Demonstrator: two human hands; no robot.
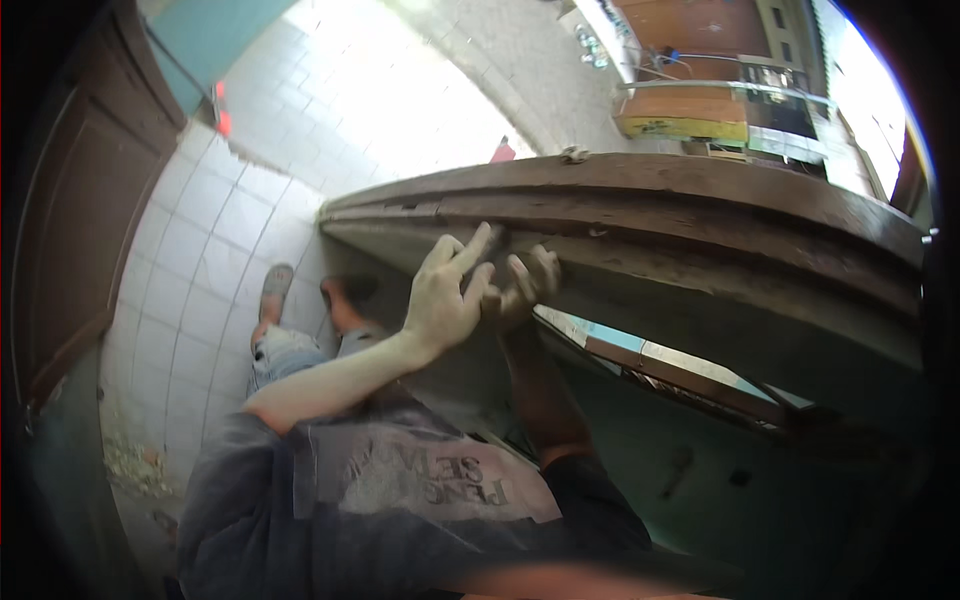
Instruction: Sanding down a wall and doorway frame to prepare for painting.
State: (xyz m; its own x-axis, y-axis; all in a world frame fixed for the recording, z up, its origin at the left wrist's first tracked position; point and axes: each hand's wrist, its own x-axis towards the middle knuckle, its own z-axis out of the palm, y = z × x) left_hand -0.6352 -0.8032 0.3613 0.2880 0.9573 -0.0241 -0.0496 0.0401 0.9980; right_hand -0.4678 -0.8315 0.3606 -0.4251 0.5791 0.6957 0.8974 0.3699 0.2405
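Observation:
Both hands come together at a brown wooden frame (pixel 720 235) with long grooves, which curves across the view in front of my chest. My left hand (pixel 440 300) is closed, its index finger lying along a small dark object (pixel 492 245) whose kind I cannot make out. My right hand (pixel 525 285) is just to the right, its fingers curled and its palm in shadow. The fingers of the two hands nearly touch around the dark object. What my right hand holds, if anything, is hidden.
A brown panelled door (pixel 100 210) stands at the left. Around my feet is a white tiled floor (pixel 185 300) with a broken edge, and sunlit paving lies beyond. A red thing (pixel 221 110) stands near the teal wall (pixel 210 35). Orange and yellow furniture (pixel 690 110) is at the far right.

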